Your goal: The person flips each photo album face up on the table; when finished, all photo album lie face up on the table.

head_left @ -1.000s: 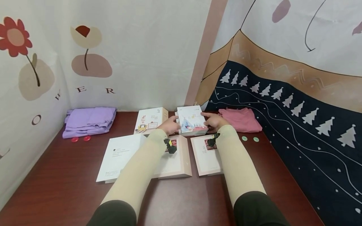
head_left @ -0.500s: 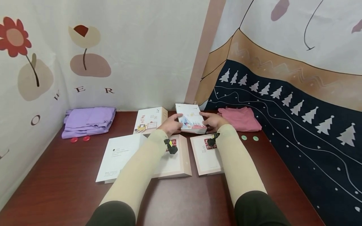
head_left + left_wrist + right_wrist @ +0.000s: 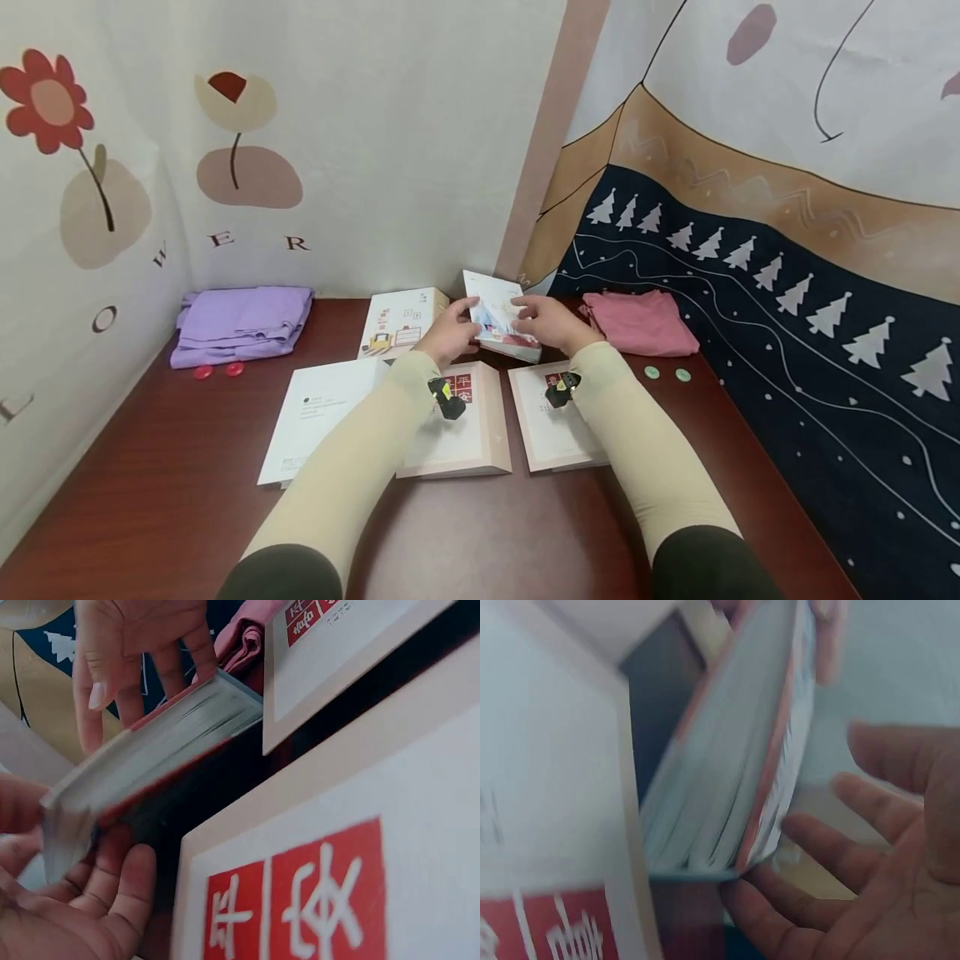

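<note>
A thick white book (image 3: 491,302) with a blue and pink picture on its cover tilts up at the back middle of the table. My left hand (image 3: 447,333) grips its left side, thumb on the cover and fingers curled under it in the left wrist view, where the page block (image 3: 161,742) faces the camera. Beside the book's right side is my right hand (image 3: 557,323), its fingers spread. In the right wrist view, lower fingers of that hand (image 3: 832,877) are right at the book's bottom corner, with the thumb apart from the cover.
Another illustrated book (image 3: 390,321) lies left of the hands. In front are a plain white book (image 3: 322,408) and two books with red squares, one in the middle (image 3: 465,442), one at right (image 3: 558,437). Purple cloth (image 3: 243,325), pink cloth (image 3: 641,323), red discs (image 3: 203,372) and green discs (image 3: 652,372) flank them.
The book has gone from lying flat to tilted and turned, its left side raised in my left hand. My right hand has loosened from its right edge and its fingers have spread.
</note>
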A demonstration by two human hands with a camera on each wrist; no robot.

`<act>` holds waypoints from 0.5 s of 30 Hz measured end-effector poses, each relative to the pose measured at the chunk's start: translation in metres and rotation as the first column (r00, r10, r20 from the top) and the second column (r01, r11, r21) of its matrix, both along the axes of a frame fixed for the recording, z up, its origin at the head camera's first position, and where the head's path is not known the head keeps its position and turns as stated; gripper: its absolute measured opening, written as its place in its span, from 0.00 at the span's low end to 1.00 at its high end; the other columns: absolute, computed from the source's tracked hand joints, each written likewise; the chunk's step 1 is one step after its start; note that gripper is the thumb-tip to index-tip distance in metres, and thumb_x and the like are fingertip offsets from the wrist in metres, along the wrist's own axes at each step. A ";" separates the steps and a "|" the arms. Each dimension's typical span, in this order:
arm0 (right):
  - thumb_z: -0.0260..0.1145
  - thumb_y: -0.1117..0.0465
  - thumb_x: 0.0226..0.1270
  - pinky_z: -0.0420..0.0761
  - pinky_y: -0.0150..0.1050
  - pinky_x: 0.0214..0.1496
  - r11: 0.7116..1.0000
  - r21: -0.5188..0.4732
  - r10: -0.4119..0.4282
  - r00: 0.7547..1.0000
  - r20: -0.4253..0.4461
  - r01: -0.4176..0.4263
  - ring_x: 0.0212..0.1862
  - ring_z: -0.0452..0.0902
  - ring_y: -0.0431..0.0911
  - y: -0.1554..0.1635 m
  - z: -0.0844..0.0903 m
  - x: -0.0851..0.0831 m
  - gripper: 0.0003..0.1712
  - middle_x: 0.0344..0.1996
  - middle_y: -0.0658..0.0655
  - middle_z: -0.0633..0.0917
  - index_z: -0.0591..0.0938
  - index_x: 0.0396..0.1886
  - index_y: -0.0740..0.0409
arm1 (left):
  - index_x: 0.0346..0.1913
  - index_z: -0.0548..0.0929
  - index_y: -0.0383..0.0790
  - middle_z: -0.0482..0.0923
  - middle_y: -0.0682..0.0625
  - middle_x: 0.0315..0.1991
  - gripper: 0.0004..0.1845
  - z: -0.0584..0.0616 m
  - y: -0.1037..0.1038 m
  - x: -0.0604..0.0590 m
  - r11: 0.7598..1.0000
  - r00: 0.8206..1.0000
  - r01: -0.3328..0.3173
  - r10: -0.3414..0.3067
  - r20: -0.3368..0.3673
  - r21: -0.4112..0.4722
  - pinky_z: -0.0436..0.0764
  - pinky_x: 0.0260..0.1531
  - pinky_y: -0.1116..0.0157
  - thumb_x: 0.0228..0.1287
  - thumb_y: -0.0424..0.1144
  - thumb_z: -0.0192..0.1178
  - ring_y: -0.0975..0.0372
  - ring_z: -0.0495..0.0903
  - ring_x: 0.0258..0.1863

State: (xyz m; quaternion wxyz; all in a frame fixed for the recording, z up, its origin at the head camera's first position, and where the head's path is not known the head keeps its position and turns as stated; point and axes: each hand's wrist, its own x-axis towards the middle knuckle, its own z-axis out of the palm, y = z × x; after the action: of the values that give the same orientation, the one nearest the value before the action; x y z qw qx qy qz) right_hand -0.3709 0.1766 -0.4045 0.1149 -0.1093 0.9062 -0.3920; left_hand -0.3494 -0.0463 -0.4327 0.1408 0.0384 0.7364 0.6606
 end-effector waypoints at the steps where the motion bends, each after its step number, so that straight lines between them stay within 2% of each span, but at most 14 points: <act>1: 0.69 0.57 0.74 0.77 0.53 0.71 1.000 0.009 0.028 1.000 0.003 -0.028 0.66 0.76 0.57 -0.004 0.002 0.002 0.33 0.69 0.68 0.79 0.74 0.77 0.53 | 0.85 0.58 0.54 0.71 0.35 0.68 0.35 0.002 -0.001 0.001 1.000 1.000 -0.001 0.001 -0.013 0.017 0.82 0.63 0.48 0.81 0.33 0.52 0.49 0.80 0.57; 5: 0.70 0.51 0.74 0.82 0.51 0.65 0.997 -0.016 0.075 0.997 0.033 -0.075 0.62 0.78 0.56 -0.014 0.005 0.010 0.38 0.73 0.67 0.76 0.70 0.80 0.50 | 0.86 0.49 0.60 0.70 0.35 0.69 0.37 0.007 -0.003 0.004 0.994 0.999 0.001 0.005 -0.053 0.109 0.81 0.64 0.45 0.83 0.38 0.52 0.48 0.80 0.56; 9: 0.69 0.49 0.75 0.82 0.59 0.65 0.980 -0.183 0.092 0.994 0.066 -0.078 0.66 0.74 0.61 -0.018 0.002 0.016 0.45 0.77 0.68 0.69 0.59 0.85 0.46 | 0.87 0.45 0.60 0.68 0.36 0.72 0.36 0.011 -0.001 0.008 0.979 0.996 0.007 0.011 -0.090 0.202 0.79 0.66 0.43 0.86 0.42 0.47 0.46 0.79 0.63; 12: 0.71 0.48 0.73 0.80 0.65 0.65 0.965 -0.255 0.070 0.998 0.008 -0.066 0.70 0.72 0.64 -0.024 -0.001 0.020 0.51 0.78 0.67 0.67 0.53 0.87 0.41 | 0.87 0.48 0.58 0.70 0.37 0.73 0.33 0.011 0.003 0.010 0.974 0.992 0.026 0.003 -0.124 0.226 0.77 0.68 0.43 0.87 0.41 0.43 0.45 0.77 0.66; 15: 0.73 0.52 0.71 0.82 0.66 0.62 0.973 -0.230 -0.036 0.993 -0.114 0.009 0.68 0.75 0.64 -0.030 0.000 0.025 0.55 0.76 0.67 0.69 0.49 0.88 0.36 | 0.86 0.51 0.53 0.72 0.36 0.72 0.31 0.011 0.006 0.009 0.977 0.987 0.066 -0.034 -0.159 0.204 0.73 0.70 0.41 0.87 0.39 0.42 0.44 0.76 0.68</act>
State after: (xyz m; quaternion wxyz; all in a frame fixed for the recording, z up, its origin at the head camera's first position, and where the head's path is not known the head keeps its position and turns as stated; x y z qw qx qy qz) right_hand -0.3463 0.1463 -0.4041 0.0434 -0.1346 0.8613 -0.4880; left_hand -0.3399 -0.0401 -0.4221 0.0948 0.1228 0.6706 0.7255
